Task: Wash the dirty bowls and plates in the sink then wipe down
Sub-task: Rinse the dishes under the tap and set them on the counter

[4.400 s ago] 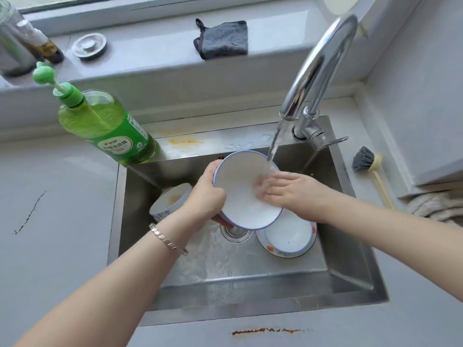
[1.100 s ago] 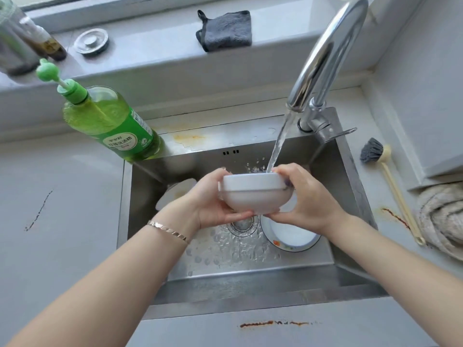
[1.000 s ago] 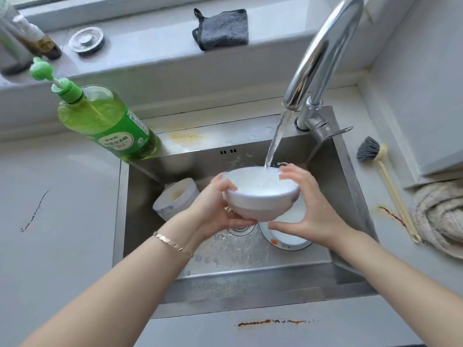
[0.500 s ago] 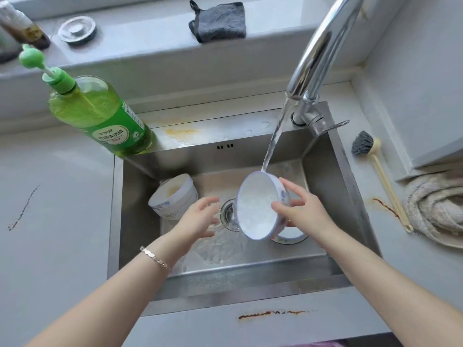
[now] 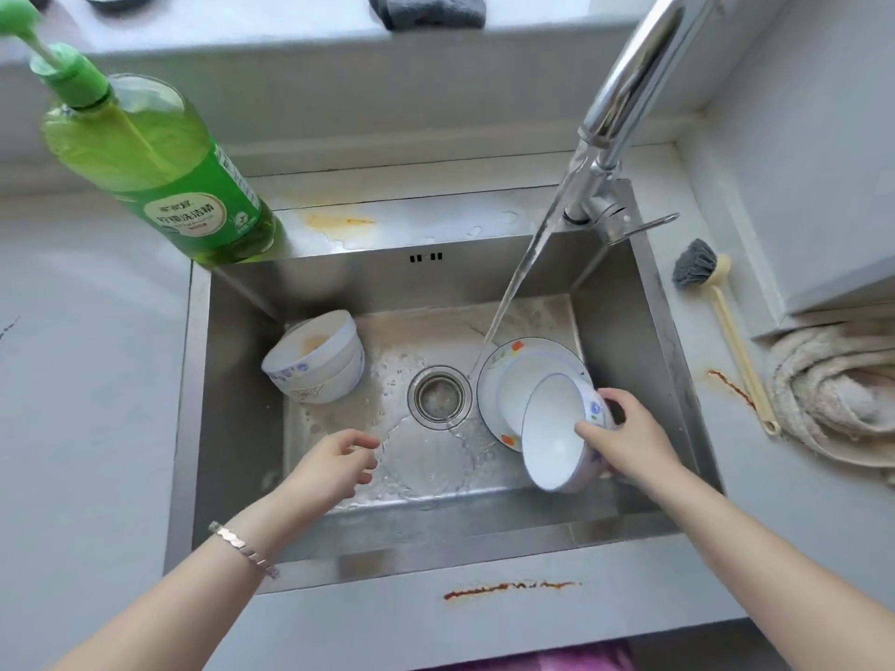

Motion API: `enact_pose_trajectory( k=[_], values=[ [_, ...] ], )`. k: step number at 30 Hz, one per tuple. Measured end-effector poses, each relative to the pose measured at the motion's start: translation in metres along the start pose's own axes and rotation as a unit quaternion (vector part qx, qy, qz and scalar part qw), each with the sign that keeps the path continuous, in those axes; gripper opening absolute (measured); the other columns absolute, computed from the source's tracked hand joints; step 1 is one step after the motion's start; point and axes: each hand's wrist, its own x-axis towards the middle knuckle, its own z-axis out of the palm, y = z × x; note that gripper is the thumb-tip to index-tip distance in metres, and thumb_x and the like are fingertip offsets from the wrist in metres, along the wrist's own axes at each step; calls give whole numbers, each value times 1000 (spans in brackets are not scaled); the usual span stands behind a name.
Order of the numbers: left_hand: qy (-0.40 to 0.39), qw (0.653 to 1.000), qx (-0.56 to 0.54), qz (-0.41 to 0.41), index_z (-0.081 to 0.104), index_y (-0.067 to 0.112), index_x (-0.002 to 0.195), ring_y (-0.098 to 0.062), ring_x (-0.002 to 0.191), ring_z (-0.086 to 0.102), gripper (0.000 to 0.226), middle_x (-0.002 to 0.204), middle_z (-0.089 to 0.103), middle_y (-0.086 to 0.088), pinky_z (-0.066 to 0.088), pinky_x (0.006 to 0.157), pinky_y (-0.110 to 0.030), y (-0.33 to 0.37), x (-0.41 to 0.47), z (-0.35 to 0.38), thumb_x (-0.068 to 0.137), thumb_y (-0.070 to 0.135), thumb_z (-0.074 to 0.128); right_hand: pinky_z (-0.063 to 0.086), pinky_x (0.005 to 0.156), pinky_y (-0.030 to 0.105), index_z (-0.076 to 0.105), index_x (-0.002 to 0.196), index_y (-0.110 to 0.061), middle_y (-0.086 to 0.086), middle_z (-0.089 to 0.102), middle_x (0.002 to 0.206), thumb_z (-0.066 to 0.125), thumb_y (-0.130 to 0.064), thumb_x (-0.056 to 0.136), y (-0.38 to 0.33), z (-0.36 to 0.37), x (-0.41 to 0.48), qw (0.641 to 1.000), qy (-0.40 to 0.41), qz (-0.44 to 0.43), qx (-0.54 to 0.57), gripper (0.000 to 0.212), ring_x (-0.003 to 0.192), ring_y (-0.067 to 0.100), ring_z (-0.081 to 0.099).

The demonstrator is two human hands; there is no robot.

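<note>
A: Right hand [image 5: 629, 443]?
B: Gripping tilted bowl [image 5: 552, 428] by rim, right of drain [image 5: 439, 397], over plate [image 5: 503, 360].
A: Left hand [image 5: 334, 462]?
B: Loosely curled, holding nothing, near-left of drain.
A: Dirty stack [image 5: 315, 355]?
B: Left of drain.

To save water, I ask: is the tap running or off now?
Running: a water stream falls from the tap to the sink floor, near the plate rim.

Pale grey table [image 5: 87, 380] all round, pretty matte, with soft daylight on it. A raised ledge [image 5: 290, 36] in the same grey runs along the back, and a grey wall [image 5: 823, 138] goes up on the right. Rust streak [image 5: 508, 587] near the front edge, smaller rust mark [image 5: 731, 387] over right.
</note>
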Motion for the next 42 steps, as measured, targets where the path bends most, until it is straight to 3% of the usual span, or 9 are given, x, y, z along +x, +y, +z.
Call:
enact_pose_trajectory(
  k=[5,10,18,23,27,32,35,38,42],
  values=[
    [1,1000,-20,0,56,11,106,-23,86,58,19,98,61,-10,43,66,-25,-2,0,8,93,4,44,55,70,41,41,126,-17,9,50,122,51,-14,88,16,-13,28,988,10,48,147,39,92,30,59],
    [-1,999,-40,16,57,15,99,-17,81,58,15,96,62,-9,43,66,-25,0,-3,14,93,6,46,53,74,45,47,128,-8,11,52,115,36,-6,92,15,13,54,978,-3,70,195,37,97,31,54],
    [10,998,-53,13,56,18,93,-17,81,58,18,89,61,-4,43,67,-26,0,5,16,93,5,45,53,76,44,51,129,-11,7,53,112,39,0,90,30,41,65,977,44,82,192,42,97,28,51],
    [4,999,-51,5,55,14,102,-18,82,57,17,91,60,-5,42,66,-25,-2,13,19,93,5,43,50,80,41,56,122,-9,12,58,100,49,-6,89,36,33,63,996,62,28,51,34,91,31,55],
    [11,999,-50,-12,55,12,108,-19,82,57,21,91,60,-4,43,65,-25,-5,22,6,92,5,43,42,82,37,49,129,-12,15,47,122,55,-24,90,13,34,53,980,82,-49,-172,41,108,31,49],
    [95,989,-105,-34,52,9,108,-18,65,53,21,78,56,-6,44,54,-27,-7,62,-36,96,23,43,39,67,22,55,122,-19,-2,53,97,54,-26,91,-46,69,32,954,-69,-176,-234,31,83,14,51],
    [147,968,-188,-76,48,6,97,-22,55,50,27,68,49,-8,48,49,-28,5,92,-57,97,32,43,40,70,26,59,116,-20,-9,54,80,54,-25,91,-72,89,24,943,-118,-200,-238,27,81,13,51],
    [134,943,-269,-145,46,6,105,-28,59,56,32,76,53,-14,52,58,-36,13,114,-66,96,36,44,43,75,27,60,113,-20,-14,52,74,54,-23,91,-83,99,19,946,-133,-197,-220,24,80,14,52],
    [149,903,-371,-158,41,0,129,-29,51,64,36,105,61,-20,52,47,-32,8,137,-70,95,10,36,45,79,29,62,109,-23,-13,55,74,53,-23,91,-86,99,19,950,-141,-174,-216,20,78,12,53]
  ],
)
